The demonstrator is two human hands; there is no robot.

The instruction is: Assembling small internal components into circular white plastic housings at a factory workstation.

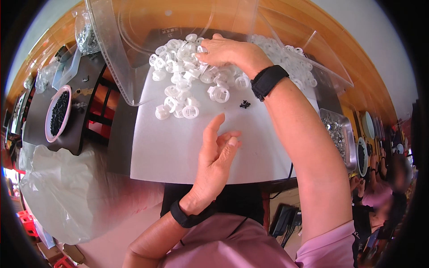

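Observation:
My right hand (pixel 228 50) reaches over the far pile of translucent white plastic ring-shaped parts (pixel 184 83). Between its thumb and forefinger is one white plastic ring part (pixel 201 49); the other fingertips are partly hidden. Nearer to me, my left hand (pixel 216 149) hovers above the pale work sheet (pixel 259 156). Its forefinger stands up apart from the thumb while the remaining fingers bend behind the thumb tip, and nothing shows in it. A small cluster of black pieces (pixel 245 104) lies on the sheet between the hands, below the pile.
Clear plastic bins (pixel 117 67) flank the pile, with more white parts (pixel 297 67) at the right. On a dark side table stands a pink-rimmed bowl (pixel 48 129) of black pieces. A metal tray (pixel 351 145) holds small parts at right; a large plastic bag (pixel 62 192) sits at left.

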